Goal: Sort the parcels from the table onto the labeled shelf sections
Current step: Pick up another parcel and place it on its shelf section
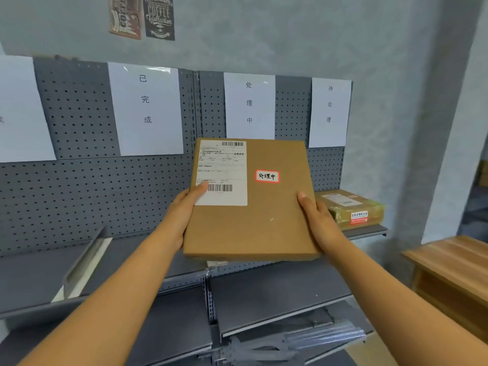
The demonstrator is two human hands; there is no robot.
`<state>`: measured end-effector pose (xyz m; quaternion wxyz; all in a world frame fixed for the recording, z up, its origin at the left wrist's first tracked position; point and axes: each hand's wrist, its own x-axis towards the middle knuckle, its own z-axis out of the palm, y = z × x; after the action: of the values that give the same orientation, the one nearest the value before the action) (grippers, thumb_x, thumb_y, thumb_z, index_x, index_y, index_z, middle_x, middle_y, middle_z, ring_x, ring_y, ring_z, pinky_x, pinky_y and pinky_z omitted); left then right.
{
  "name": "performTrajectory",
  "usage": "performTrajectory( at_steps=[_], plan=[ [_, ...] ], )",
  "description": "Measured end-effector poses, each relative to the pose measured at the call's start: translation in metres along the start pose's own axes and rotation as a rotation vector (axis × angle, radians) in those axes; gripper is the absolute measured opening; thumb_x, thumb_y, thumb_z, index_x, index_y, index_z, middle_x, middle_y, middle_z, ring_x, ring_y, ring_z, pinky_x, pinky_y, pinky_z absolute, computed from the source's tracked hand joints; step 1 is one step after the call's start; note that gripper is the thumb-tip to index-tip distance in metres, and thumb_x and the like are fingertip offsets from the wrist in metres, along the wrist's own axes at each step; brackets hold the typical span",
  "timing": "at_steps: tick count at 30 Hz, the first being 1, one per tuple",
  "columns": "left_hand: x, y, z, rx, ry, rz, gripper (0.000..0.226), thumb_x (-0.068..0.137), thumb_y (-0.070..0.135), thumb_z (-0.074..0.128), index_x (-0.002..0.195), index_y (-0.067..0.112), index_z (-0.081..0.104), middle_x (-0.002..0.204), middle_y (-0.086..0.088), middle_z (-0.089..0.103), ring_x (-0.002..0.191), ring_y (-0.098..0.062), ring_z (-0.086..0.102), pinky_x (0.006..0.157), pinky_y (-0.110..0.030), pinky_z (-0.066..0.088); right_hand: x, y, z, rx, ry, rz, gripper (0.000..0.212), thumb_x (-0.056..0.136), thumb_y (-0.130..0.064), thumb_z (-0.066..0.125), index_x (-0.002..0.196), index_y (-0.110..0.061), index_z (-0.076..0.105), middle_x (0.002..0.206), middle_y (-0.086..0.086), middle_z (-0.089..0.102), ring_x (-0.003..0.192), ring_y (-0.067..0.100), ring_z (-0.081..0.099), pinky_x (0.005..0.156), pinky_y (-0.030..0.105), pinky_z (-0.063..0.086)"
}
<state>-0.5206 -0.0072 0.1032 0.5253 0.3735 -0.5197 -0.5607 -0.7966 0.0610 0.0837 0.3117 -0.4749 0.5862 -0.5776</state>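
Note:
I hold a flat brown cardboard parcel (253,217) up in front of the grey pegboard shelf (290,283). It carries a white shipping label and a small red-edged sticker reading 处理中. My left hand (182,210) grips its left edge, thumb on the shipping label. My right hand (317,217) grips its right edge, thumb on top. The parcel hangs just below the paper sign 处理中 (249,104). Signs 已完成 (146,107) and 待处理 (330,109) hang to either side. A taped yellowish parcel (351,207) lies on the shelf under 待处理.
A metal divider (84,262) stands slanted on the left shelf section. Lower grey shelves (277,307) jut out below. A wooden table (454,262) stands at the right edge. Another white sign (18,112) hangs at far left, and posters (142,17) are on the wall above.

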Motion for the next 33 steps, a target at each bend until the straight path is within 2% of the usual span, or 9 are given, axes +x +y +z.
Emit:
performTrajectory(
  at_steps=[5,8,13,16,20,24,26,29,33],
  plan=[
    [0.045,-0.033,0.060,0.053,0.077,-0.040,0.059,0.084,0.052,0.069,0.130,0.015,0.060,0.117,-0.011,0.071,0.103,-0.031,0.070,0.092,-0.050,0.055,0.064,0.033,-0.046,0.027,-0.025,0.056,0.072,0.090,-0.066,0.049,0.144,-0.020,0.040,0.124,0.004,0.061,0.107,0.024,0.062,0.099,0.048,0.049],
    [0.072,-0.053,0.088,0.100,0.175,-0.080,0.069,0.082,0.056,0.070,0.133,0.013,0.053,0.119,-0.014,0.068,0.103,-0.032,0.069,0.091,-0.052,0.056,0.105,0.049,-0.069,0.000,-0.060,0.069,0.070,0.090,-0.066,0.048,0.144,-0.022,0.039,0.121,0.002,0.061,0.103,0.022,0.062,0.094,0.044,0.051],
    [0.101,-0.075,0.112,0.183,0.287,-0.109,0.060,0.089,0.052,0.064,0.132,0.012,0.051,0.118,-0.013,0.068,0.101,-0.031,0.069,0.088,-0.048,0.057,0.161,0.070,-0.082,-0.015,-0.173,0.132,0.069,0.091,-0.064,0.049,0.143,-0.019,0.039,0.103,-0.005,0.060,0.092,0.016,0.062,0.072,0.034,0.051],
    [0.118,-0.088,0.114,0.203,0.306,-0.173,0.055,0.090,0.046,0.066,0.134,0.017,0.050,0.117,-0.009,0.069,0.101,-0.028,0.069,0.087,-0.045,0.057,0.189,0.086,-0.074,-0.009,-0.217,0.174,0.068,0.091,-0.060,0.052,0.143,-0.019,0.037,0.109,0.001,0.060,0.094,0.020,0.062,0.078,0.038,0.052],
    [0.148,-0.108,0.112,0.243,0.330,-0.240,0.055,0.091,0.043,0.065,0.138,0.019,0.049,0.118,-0.005,0.069,0.100,-0.025,0.069,0.076,-0.037,0.057,0.226,0.103,-0.056,-0.035,-0.249,0.206,0.063,0.092,-0.054,0.055,0.139,-0.015,0.039,0.112,0.005,0.062,0.095,0.021,0.063,0.073,0.035,0.052],
    [0.184,-0.128,0.103,0.329,0.396,-0.312,0.066,0.090,0.046,0.065,0.143,0.015,0.043,0.128,-0.009,0.061,0.109,-0.029,0.063,0.093,-0.046,0.053,0.262,0.124,-0.039,-0.096,-0.309,0.253,0.055,0.095,-0.051,0.052,0.136,-0.014,0.046,0.119,0.011,0.064,0.104,0.028,0.063,0.091,0.043,0.052],
    [0.201,-0.137,0.097,0.312,0.384,-0.337,0.063,0.089,0.045,0.066,0.140,0.015,0.044,0.123,-0.009,0.064,0.105,-0.029,0.065,0.092,-0.046,0.054,0.279,0.132,-0.030,-0.127,-0.328,0.268,0.053,0.096,-0.049,0.051,0.134,-0.013,0.049,0.119,0.011,0.064,0.103,0.028,0.064,0.087,0.041,0.053],
    [0.226,-0.147,0.089,0.324,0.354,-0.393,0.065,0.088,0.045,0.068,0.140,0.014,0.044,0.121,-0.009,0.065,0.103,-0.029,0.066,0.092,-0.046,0.055,0.302,0.143,-0.018,-0.168,-0.366,0.298,0.053,0.098,-0.047,0.049,0.137,-0.012,0.045,0.119,0.011,0.063,0.095,0.023,0.063,0.067,0.032,0.049],
    [0.252,-0.158,0.080,0.363,0.354,-0.464,0.069,0.089,0.045,0.067,0.143,0.011,0.041,0.122,-0.011,0.064,0.102,-0.028,0.066,0.081,-0.039,0.056,0.328,0.160,-0.001,-0.223,-0.378,0.315,0.060,0.099,-0.048,0.047,0.145,-0.011,0.035,0.119,0.008,0.057,0.091,0.020,0.059,0.070,0.032,0.047]
  ],
)
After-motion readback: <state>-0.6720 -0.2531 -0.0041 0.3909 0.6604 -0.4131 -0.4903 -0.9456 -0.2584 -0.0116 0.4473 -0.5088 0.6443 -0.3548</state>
